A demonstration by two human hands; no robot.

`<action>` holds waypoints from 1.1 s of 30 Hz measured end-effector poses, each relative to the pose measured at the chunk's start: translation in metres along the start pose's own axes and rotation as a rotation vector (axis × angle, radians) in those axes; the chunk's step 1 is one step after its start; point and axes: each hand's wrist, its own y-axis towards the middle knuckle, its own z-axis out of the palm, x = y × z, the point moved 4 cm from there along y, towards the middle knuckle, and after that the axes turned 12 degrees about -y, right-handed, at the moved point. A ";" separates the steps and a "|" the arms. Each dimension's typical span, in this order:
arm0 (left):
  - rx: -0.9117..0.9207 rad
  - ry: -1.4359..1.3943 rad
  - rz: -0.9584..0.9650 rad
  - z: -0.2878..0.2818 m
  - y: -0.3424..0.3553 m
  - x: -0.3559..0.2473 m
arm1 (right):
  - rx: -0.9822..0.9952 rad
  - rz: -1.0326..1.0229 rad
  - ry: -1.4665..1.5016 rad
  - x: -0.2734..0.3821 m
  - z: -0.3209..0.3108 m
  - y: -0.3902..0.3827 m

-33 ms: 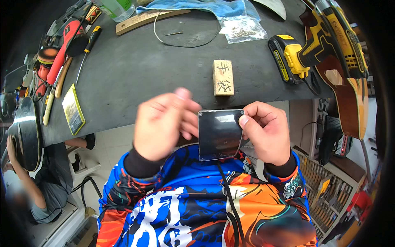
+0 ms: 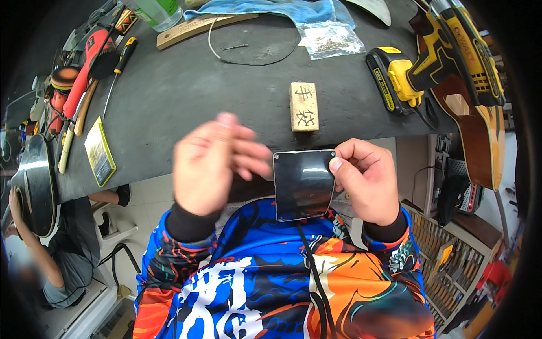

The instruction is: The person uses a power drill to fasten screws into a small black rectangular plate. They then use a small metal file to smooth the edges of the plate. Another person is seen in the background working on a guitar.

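Note:
My right hand (image 2: 367,181) grips a square, glossy black plate (image 2: 302,192) with small screws at its top corners, thumb on its right edge. My left hand (image 2: 217,161) is open just left of the plate, fingers apart and slightly blurred, not holding it. Beyond the plate, a pale rectangular block (image 2: 304,106) with dark markings rests on the dark workbench (image 2: 186,101).
Yellow-black drill (image 2: 412,79) and instrument body (image 2: 485,141) at right. Screwdriver (image 2: 121,62), red tool (image 2: 84,79), yellow-edged card (image 2: 100,152) at left. Blue cloth (image 2: 259,8), small bag (image 2: 333,39), cable at back. Another person (image 2: 62,254) sits lower left by a black instrument body (image 2: 34,169).
My left hand has moved a little leftward and up, away from the plate, and its fingers are more spread. The plate in my right hand has shifted very slightly to the right.

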 end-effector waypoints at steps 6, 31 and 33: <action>0.043 0.030 0.114 0.001 -0.017 -0.005 | -0.002 0.061 0.074 0.002 0.000 -0.002; 0.306 -0.028 -0.073 0.019 -0.036 0.018 | -0.011 -0.058 0.076 0.011 0.005 -0.011; 0.304 0.007 -0.072 0.018 -0.033 0.018 | -0.042 -0.104 0.064 0.009 0.007 -0.009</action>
